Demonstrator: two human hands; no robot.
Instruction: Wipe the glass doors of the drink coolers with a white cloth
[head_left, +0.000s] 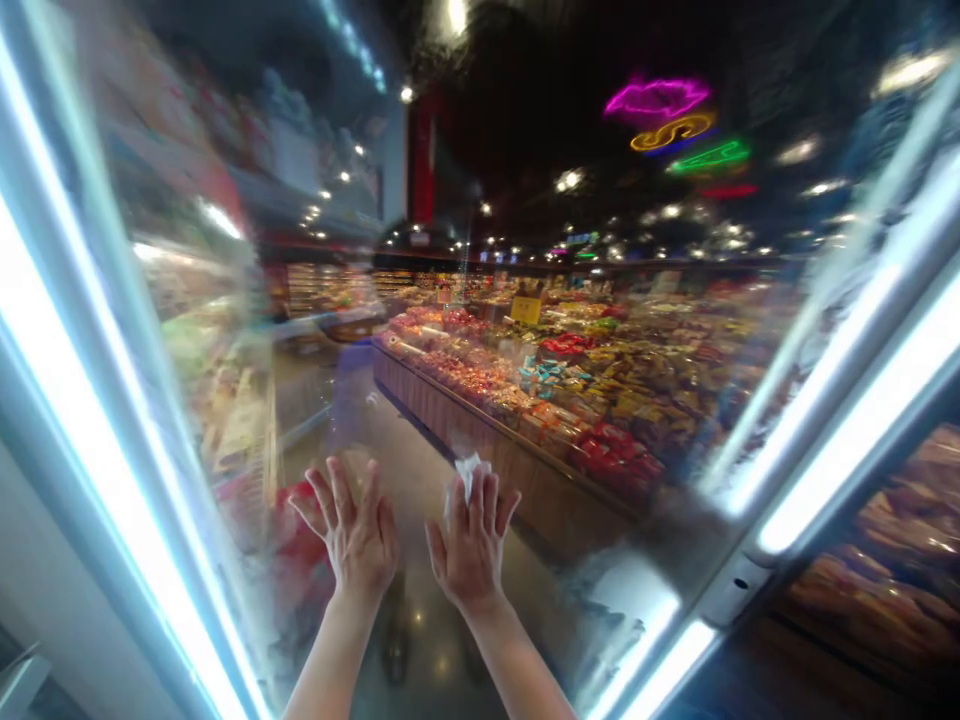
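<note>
Both my hands are raised in front of a clear glass pane (622, 560) that shows faint reflections. My left hand (360, 540) has its fingers spread and holds nothing. It appears to rest against the glass, though contact is hard to confirm. My right hand (476, 555) keeps a crumpled white tissue (469, 466) under its middle fingers, pressed towards the pane. Thumb and little finger stick out to the sides. The tissue's edges show above and beside the fingertips; the rest is hidden by the hand.
Bright light strips (97, 420) slant along the left, and another light strip (862, 420) runs down the right beside a grey metal frame (739, 585). Beyond the glass, a long wooden display counter (442, 405) carries heaps of wrapped goods. Coloured neon signs (660, 98) glow above.
</note>
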